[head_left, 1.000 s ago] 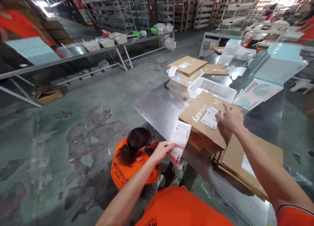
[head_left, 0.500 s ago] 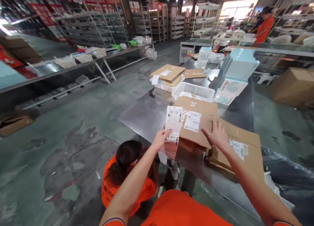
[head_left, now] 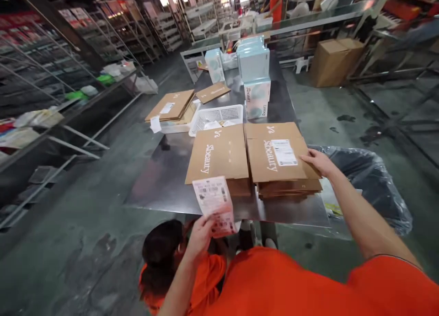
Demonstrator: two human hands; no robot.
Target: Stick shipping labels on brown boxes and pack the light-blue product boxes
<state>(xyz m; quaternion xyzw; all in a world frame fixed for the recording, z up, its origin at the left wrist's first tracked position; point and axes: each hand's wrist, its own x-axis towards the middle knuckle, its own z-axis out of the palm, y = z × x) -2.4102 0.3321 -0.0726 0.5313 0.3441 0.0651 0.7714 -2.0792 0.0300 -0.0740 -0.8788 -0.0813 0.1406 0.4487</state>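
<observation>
In the head view, my left hand (head_left: 201, 233) pinches a strip of printed shipping labels (head_left: 214, 201) that hangs over the table's front edge. My right hand (head_left: 319, 163) grips the right edge of a flat cardboard box (head_left: 255, 147), thumb on top, its fingers partly hidden. That box bears a white shipping label (head_left: 284, 152) and tops the right-hand stack. Close beside it on the left, another stack is topped by an unlabelled flat cardboard box (head_left: 219, 153) with white lettering.
Behind the stacks are a white basket (head_left: 219, 115), more flat boxes (head_left: 171, 106) and pale blue boxes (head_left: 255, 71) on the metal table (head_left: 147, 183). A person in orange (head_left: 164, 256) crouches at my left. A plastic-lined bin (head_left: 363, 183) stands right of the table.
The labelled flat box has moved with my right hand from the left stack onto the right one, exposing an unlabelled box. My left hand still holds the labels. The view has turned right.
</observation>
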